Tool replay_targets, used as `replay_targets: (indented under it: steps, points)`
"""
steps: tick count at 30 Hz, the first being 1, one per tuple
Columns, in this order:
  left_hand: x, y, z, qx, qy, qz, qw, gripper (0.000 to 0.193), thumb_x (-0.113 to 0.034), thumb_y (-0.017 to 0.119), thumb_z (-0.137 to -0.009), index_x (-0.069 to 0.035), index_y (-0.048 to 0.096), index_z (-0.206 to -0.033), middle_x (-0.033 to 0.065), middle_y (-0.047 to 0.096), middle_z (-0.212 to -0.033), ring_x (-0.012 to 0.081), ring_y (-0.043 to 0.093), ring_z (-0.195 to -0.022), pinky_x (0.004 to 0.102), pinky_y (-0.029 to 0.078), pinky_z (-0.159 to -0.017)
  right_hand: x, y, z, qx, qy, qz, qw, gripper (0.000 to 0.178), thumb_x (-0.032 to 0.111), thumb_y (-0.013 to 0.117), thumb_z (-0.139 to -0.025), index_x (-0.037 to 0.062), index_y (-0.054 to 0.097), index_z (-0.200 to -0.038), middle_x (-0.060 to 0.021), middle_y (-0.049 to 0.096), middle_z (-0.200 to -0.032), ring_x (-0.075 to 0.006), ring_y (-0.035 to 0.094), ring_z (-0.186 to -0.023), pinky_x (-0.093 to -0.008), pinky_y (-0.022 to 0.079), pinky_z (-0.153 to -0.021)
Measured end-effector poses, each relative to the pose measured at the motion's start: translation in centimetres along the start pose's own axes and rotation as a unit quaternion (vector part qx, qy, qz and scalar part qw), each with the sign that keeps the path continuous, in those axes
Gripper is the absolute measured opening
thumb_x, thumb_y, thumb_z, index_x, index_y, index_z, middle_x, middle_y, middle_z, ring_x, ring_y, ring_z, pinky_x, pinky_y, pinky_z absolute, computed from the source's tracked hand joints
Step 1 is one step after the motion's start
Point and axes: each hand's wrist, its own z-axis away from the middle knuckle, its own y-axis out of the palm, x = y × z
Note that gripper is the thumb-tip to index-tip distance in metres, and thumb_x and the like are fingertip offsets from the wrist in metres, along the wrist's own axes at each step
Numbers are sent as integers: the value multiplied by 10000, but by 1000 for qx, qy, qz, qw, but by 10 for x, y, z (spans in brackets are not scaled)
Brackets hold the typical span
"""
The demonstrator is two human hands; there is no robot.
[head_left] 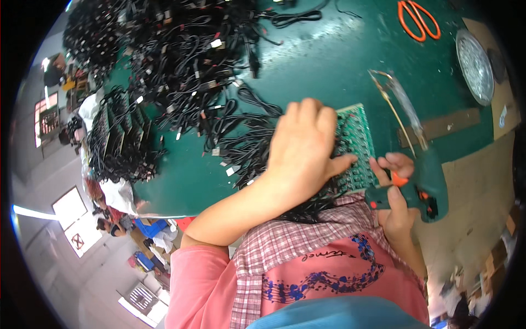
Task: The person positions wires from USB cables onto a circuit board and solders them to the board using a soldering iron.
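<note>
While boards with wires [116, 134] are sitting piled on my left, looking done to me, a big, tangled heap of bendy black cables [186, 66] is waiting, so I'm guessing lots is left. My right hand [399, 214] is squeezing a hard green soldering gun [435, 175]. My left hand [301, 140] is bending over the flat, bumpy circuit board [357, 131] before me; I can't quite tell if it's gripping wires.

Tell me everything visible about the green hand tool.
The green hand tool has a plastic-looking body, a red dot at one end and an orange trigger. A thin brassy rod and a greyish tube extend forward from it. The right grip holds it beside the circuit board; power state unclear.
</note>
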Motion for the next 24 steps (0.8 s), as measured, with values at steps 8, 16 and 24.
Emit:
replay_targets:
  steps: [8,16,24]
  points:
    - [20,-4,-1,-26,25,64,997,234,75,588,-754,-10,632,-967,137,599,-981,334,571,-906,389,482,-803,-4,1,9,-73,8,-64,995,322,-40,482,-893,15,423,-1205,-195,409,-1299,-298,463,-1250,-573,399,-1094]
    - [46,-44,3,-81,119,-84,986,362,19,668,-770,-44,667,-1126,119,606,-1203,310,544,-1129,392,423,-966,-5,-3,8,-45,-8,-21,999,404,72,479,-933,-44,396,-1310,-177,407,-1333,-271,447,-1267,-566,418,-1075]
    - [134,-94,-81,-209,151,-239,936,161,-198,648,-910,-141,747,-1023,-3,714,-1085,218,563,-1184,396,420,-994,0,-8,9,-44,-1,-28,999,333,55,495,-918,-11,428,-1237,-186,416,-1299,-276,468,-1226,-578,425,-1067]
